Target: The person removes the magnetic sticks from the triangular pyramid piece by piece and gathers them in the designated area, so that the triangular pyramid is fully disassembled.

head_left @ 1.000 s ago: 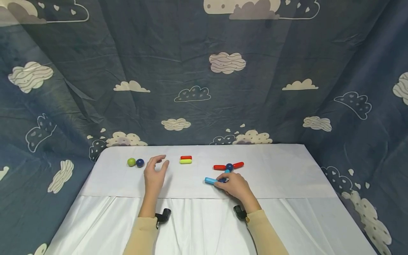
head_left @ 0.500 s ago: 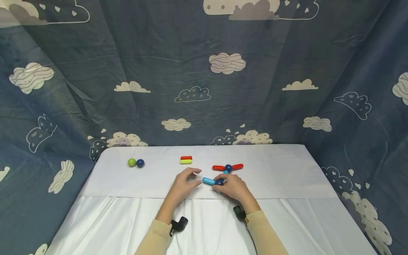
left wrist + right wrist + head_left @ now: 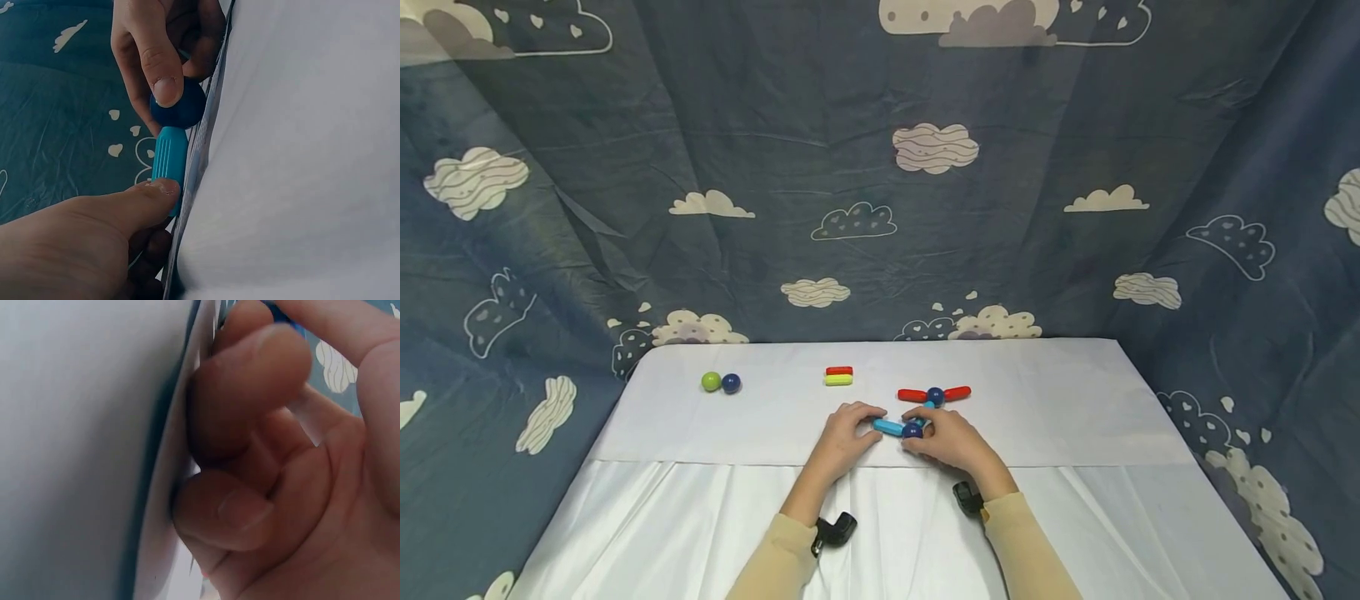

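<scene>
Between my hands lies a joined figure of toy sticks and balls. My left hand (image 3: 844, 440) pinches the free end of a light blue stick (image 3: 169, 150), thumb on top. At that stick's other end is a dark blue ball (image 3: 912, 431), pinched by my right hand (image 3: 958, 443). A second light blue stick (image 3: 928, 406), partly hidden by the right fingers, runs up to another dark blue ball (image 3: 935, 396). From this upper ball a red stick (image 3: 912, 395) points left and another red stick (image 3: 957, 392) points right. The right wrist view mostly shows curled fingers.
On the white table (image 3: 1037, 408), a green ball (image 3: 711, 382) and a dark blue ball (image 3: 731, 383) sit side by side at the left. A red stick (image 3: 839, 371) and a yellow stick (image 3: 838, 380) lie together behind my left hand. A patterned curtain (image 3: 850, 167) hangs behind.
My left hand has come right from beside the loose balls and now pinches the light blue stick. The joined figure has shifted slightly left, with the right hand still on it.
</scene>
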Action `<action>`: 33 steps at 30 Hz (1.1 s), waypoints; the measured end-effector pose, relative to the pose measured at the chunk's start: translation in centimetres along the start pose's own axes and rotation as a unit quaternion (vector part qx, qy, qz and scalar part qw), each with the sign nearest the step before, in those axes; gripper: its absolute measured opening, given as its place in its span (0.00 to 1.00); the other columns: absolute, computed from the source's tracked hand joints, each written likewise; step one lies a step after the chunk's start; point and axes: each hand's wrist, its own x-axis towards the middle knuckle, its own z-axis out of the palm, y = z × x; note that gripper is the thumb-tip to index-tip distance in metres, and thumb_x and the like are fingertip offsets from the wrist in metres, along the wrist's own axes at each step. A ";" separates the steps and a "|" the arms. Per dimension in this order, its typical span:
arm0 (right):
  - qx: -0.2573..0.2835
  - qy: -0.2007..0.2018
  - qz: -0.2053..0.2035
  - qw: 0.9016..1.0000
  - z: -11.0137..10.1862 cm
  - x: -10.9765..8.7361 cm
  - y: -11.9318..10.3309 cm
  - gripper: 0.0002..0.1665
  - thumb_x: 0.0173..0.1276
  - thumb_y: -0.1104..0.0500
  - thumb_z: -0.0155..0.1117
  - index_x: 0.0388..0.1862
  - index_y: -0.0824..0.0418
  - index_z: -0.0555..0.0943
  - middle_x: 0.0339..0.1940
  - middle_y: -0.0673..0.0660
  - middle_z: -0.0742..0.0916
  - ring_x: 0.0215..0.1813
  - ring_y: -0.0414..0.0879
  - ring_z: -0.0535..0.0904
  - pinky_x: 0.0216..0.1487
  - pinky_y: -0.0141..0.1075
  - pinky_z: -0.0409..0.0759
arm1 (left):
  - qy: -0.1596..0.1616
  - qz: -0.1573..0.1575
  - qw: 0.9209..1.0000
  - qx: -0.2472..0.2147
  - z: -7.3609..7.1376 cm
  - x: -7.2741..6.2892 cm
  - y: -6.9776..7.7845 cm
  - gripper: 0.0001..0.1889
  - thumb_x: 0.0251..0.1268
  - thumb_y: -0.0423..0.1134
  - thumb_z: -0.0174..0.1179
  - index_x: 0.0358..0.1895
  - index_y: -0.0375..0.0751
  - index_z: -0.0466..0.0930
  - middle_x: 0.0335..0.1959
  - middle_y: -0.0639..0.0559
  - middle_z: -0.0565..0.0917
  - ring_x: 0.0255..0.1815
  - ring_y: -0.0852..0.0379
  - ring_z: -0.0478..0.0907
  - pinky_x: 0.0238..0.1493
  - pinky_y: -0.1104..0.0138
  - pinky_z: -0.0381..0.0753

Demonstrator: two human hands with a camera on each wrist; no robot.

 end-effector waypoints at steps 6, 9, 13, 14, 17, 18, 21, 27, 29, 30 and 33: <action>0.039 -0.032 -0.024 0.998 -0.5 -0.2 0.8 0.27 0.69 0.49 0.76 0.66 0.50 0.83 0.19 0.50 0.80 0.18 0.43 0.73 0.24 0.33 0.70 | 0.005 -0.011 1.000 0.004 0.2 0.0 -0.2 0.12 0.69 0.39 0.71 0.53 0.52 0.90 0.53 0.56 0.90 0.58 0.51 0.80 0.68 0.48 0.76; 0.063 -0.047 -0.030 0.996 -0.7 -0.3 1.0 0.26 0.71 0.52 0.74 0.66 0.54 0.82 0.20 0.50 0.82 0.18 0.43 0.74 0.24 0.33 0.71 | 0.002 -0.021 1.000 -0.002 0.2 -0.1 -0.2 0.10 0.69 0.40 0.71 0.51 0.53 0.90 0.51 0.57 0.90 0.58 0.53 0.80 0.65 0.50 0.78; 0.091 -0.052 -0.024 0.994 -0.9 -0.3 1.0 0.23 0.73 0.54 0.73 0.64 0.57 0.82 0.22 0.51 0.84 0.17 0.43 0.76 0.25 0.32 0.73 | -0.001 -0.031 0.999 -0.016 0.1 -0.1 -0.2 0.09 0.68 0.41 0.72 0.50 0.52 0.91 0.50 0.57 0.90 0.57 0.54 0.81 0.64 0.53 0.79; 0.095 -0.050 -0.023 0.994 -0.9 -0.3 0.9 0.22 0.73 0.55 0.73 0.63 0.58 0.82 0.22 0.51 0.84 0.17 0.43 0.76 0.26 0.32 0.73 | -0.001 -0.032 0.999 -0.019 0.1 -0.1 -0.2 0.09 0.68 0.41 0.72 0.49 0.52 0.91 0.50 0.56 0.91 0.56 0.54 0.81 0.64 0.53 0.80; 0.101 -0.047 -0.022 0.994 -0.9 -0.3 0.9 0.22 0.73 0.55 0.73 0.62 0.58 0.82 0.22 0.52 0.84 0.17 0.44 0.76 0.26 0.33 0.74 | -0.004 -0.033 0.999 -0.023 -0.1 -0.1 -0.2 0.09 0.68 0.41 0.72 0.50 0.51 0.91 0.49 0.56 0.91 0.54 0.55 0.81 0.62 0.55 0.81; 0.101 -0.045 -0.022 0.994 -0.9 -0.3 0.8 0.22 0.73 0.55 0.73 0.62 0.59 0.82 0.22 0.52 0.84 0.17 0.44 0.76 0.26 0.34 0.74 | -0.005 -0.031 0.999 -0.023 -0.1 -0.1 -0.2 0.09 0.68 0.41 0.72 0.50 0.51 0.91 0.49 0.55 0.90 0.53 0.56 0.81 0.60 0.56 0.81; 0.104 -0.043 -0.023 0.993 -0.9 -0.3 0.8 0.21 0.73 0.56 0.73 0.62 0.59 0.82 0.22 0.52 0.84 0.17 0.44 0.76 0.26 0.34 0.74 | -0.012 -0.033 0.999 -0.030 -0.3 -0.2 -0.2 0.09 0.69 0.42 0.72 0.50 0.52 0.91 0.48 0.57 0.90 0.50 0.59 0.80 0.57 0.60 0.80; 0.108 -0.041 -0.012 0.993 -1.0 -0.4 0.7 0.21 0.73 0.57 0.73 0.61 0.59 0.82 0.23 0.52 0.85 0.17 0.44 0.75 0.26 0.34 0.75 | -0.025 -0.036 0.997 -0.058 -0.8 -0.5 -0.1 0.08 0.70 0.43 0.72 0.49 0.54 0.91 0.45 0.57 0.88 0.45 0.61 0.77 0.52 0.64 0.78; 0.108 -0.038 -0.006 0.993 -1.0 -0.5 0.6 0.20 0.73 0.56 0.73 0.61 0.58 0.82 0.23 0.53 0.85 0.17 0.45 0.76 0.26 0.34 0.75 | -0.021 -0.037 0.997 -0.072 -0.9 -0.5 -0.1 0.08 0.70 0.43 0.72 0.48 0.54 0.92 0.45 0.55 0.88 0.44 0.61 0.78 0.51 0.64 0.78; 0.106 -0.036 -0.004 0.994 -0.9 -0.5 0.6 0.20 0.73 0.56 0.73 0.61 0.58 0.82 0.23 0.53 0.85 0.17 0.45 0.76 0.26 0.34 0.75 | -0.018 -0.038 0.996 -0.076 -0.9 -0.6 -0.1 0.08 0.70 0.43 0.72 0.48 0.54 0.92 0.45 0.54 0.87 0.44 0.61 0.78 0.51 0.64 0.79; 0.104 -0.033 0.002 0.994 -0.8 -0.4 0.6 0.20 0.73 0.56 0.73 0.61 0.57 0.82 0.23 0.52 0.85 0.17 0.45 0.76 0.27 0.34 0.75 | -0.003 -0.050 0.995 -0.089 -1.2 -0.6 -0.1 0.08 0.69 0.43 0.73 0.49 0.53 0.92 0.44 0.54 0.88 0.43 0.61 0.79 0.50 0.65 0.79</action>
